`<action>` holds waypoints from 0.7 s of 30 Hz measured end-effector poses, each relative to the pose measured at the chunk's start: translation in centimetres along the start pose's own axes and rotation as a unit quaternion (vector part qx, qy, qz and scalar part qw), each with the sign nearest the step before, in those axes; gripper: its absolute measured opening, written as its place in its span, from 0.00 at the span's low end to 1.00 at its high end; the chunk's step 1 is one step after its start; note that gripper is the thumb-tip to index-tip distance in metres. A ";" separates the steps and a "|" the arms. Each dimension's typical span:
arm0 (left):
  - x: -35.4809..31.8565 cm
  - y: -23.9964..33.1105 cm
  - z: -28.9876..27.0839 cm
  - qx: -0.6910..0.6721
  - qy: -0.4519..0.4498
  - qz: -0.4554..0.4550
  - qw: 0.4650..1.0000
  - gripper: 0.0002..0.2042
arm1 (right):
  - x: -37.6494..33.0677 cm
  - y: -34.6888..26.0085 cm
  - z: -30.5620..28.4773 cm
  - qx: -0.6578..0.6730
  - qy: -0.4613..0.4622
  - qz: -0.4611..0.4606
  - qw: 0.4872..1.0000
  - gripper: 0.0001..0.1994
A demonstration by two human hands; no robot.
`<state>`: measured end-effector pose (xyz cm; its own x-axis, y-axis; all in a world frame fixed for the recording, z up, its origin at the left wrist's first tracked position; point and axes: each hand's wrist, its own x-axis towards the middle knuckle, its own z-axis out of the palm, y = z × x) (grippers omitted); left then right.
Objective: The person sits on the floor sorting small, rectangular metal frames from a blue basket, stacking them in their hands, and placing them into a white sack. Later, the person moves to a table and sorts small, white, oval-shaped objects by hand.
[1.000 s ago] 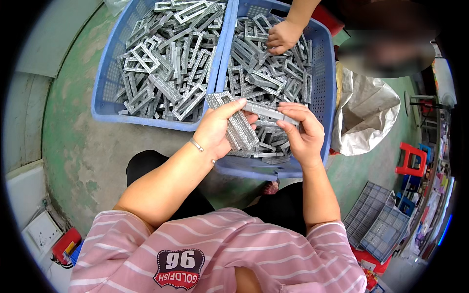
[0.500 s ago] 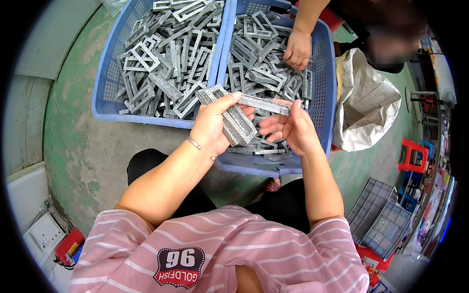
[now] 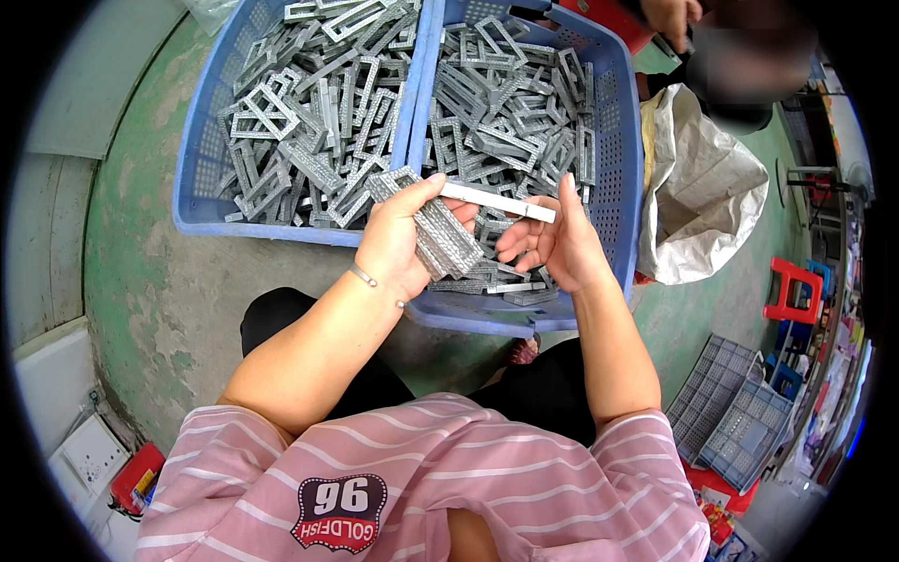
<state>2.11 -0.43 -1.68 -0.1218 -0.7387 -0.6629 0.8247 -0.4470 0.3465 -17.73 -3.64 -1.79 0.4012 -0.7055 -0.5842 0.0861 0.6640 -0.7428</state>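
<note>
Your left hand (image 3: 395, 239) grips a stack of grey frames (image 3: 438, 234), thumb pinning one end of a pale bar (image 3: 496, 199) above the blue basket (image 3: 487, 323); if that thumb slackens, the bar could drop. At its other end, your right hand (image 3: 568, 245) is spread, gripping nothing; contact is unclear.

frames (image 3: 448, 239): metal-looking, rough patterned faces, smooth glossy edge | baskets (image 3: 272, 233): smooth plastic | sack (image 3: 712, 187): crinkled, plastic-looking, faint sheen | bracelet (image 3: 362, 275): polished metal | shirt (image 3: 421, 459): matt cloth | stool (image 3: 792, 310): smooth plastic
</note>
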 end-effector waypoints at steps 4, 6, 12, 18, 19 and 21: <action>0.0 0.0 -0.1 -0.002 -0.003 0.000 1.000 0.12 | 0.0 -0.2 -0.1 0.004 -0.009 0.007 1.000 0.34; 0.0 0.0 0.0 -0.003 0.004 -0.002 1.000 0.11 | 0.0 -0.1 -0.6 0.013 -0.029 0.004 0.999 0.30; 0.2 0.0 0.2 -0.011 -0.032 -0.018 0.999 0.15 | -0.7 0.2 1.5 0.039 0.025 -0.217 0.975 0.15; 0.1 -0.5 0.0 -0.034 -0.212 -0.020 0.976 0.29 | -1.3 -0.1 2.7 -0.449 -0.039 -0.510 0.733 0.16; -0.2 -0.5 0.3 -0.051 -0.227 -0.022 0.972 0.28 | -1.9 -0.8 3.0 -0.464 -0.061 -0.497 0.730 0.15; -0.1 -0.7 -0.1 -0.063 -0.215 -0.016 0.975 0.27 | -2.5 -1.6 3.3 -0.456 -0.069 -0.483 0.744 0.14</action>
<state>1.64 0.01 -1.88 -0.3453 -0.8809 -0.3236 0.8751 -0.4268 0.2279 -15.85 -2.11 1.96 0.6482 -0.6713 0.3593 -0.2345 -0.6250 -0.7446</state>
